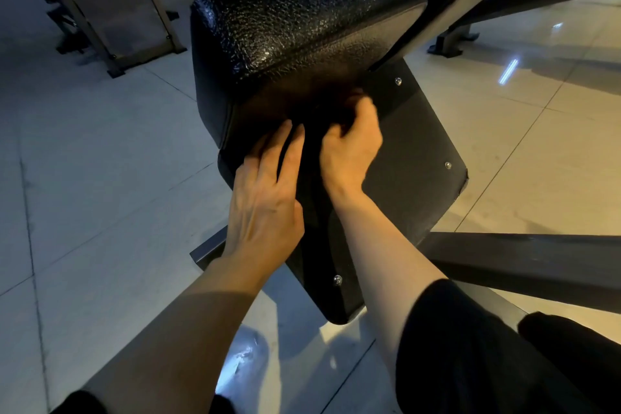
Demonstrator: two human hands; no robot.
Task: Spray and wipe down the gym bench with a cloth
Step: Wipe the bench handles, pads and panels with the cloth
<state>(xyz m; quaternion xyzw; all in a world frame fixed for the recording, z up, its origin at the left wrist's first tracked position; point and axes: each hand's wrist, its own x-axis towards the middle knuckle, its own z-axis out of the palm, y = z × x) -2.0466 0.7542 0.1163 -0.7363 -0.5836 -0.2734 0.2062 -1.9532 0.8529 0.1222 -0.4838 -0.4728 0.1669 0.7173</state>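
Head view, looking down at the end of the black pebbled-leather gym bench pad [302,27]. It sits tilted above its flat black backing board [420,151], which carries silver bolts. Steel frame bars [524,259] run off to the right over the pale tiled floor [100,161].

My left hand [265,208] lies flat on the lower edge of the pad, fingers straight and spread, pressing or bracing, gripping nothing. My right hand [349,141] is just beside it, fingers curled in toward the dark strip where pad meets board. It's blurred. Something dark may be bunched under those fingers, but I can't tell whether that's the cloth or just shadow and upholstery. So the cloth is unconfirmed. No spray bottle in frame either.

My read: I'm working the underside seam of the pad, wiping if the cloth is in there.

Risks from here:
- Fingers in the gap between pad and board. If the pad shifts or pivots, they get pinched.
- Bolt heads and board corner sit near the right wrist, so a fast stroke could scrape skin or snag fabric.
- Dark cloth on dark vinyl in dim light makes missed patches easy; the grain looks glossy, possibly wet, so coverage is hard to judge.
- Wet vinyl could let the bracing left palm slide off the edge.
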